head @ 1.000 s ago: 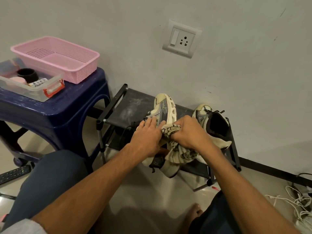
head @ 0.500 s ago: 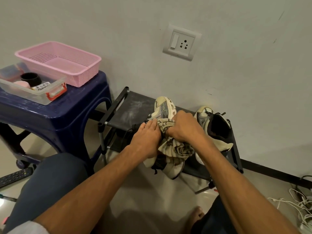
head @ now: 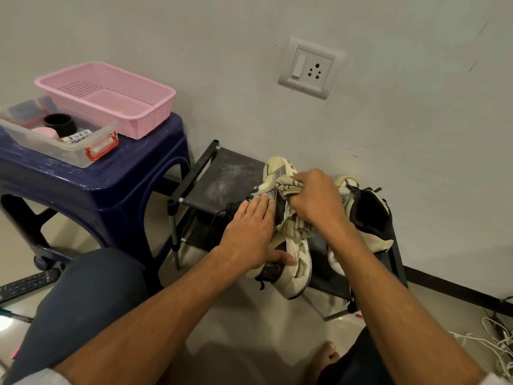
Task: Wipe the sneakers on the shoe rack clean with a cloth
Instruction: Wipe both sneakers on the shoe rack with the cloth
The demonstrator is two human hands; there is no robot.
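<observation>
Right hand (head: pixel 316 202) fingers grip cloth (head: pixel 295 232) on sneaker (head: pixel 295 263); left hand (head: pixel 249 237) fingers straight, pressing it. Second sneaker (head: pixel 369 218) at shoe rack (head: pixel 222 176) right edge; blue stool (head: pixel 105 187) left.

A home corner; a low shoe rack (head: pixel 222 179) stands against a plain wall (head: pixel 416 112); a wall socket (head: pixel 311 68) above it; a blue plastic stool (head: pixel 111 187) with a pink basket (head: pixel 144 124) left of it; tangled white cables (head: pixel 497 343) right of it.
</observation>
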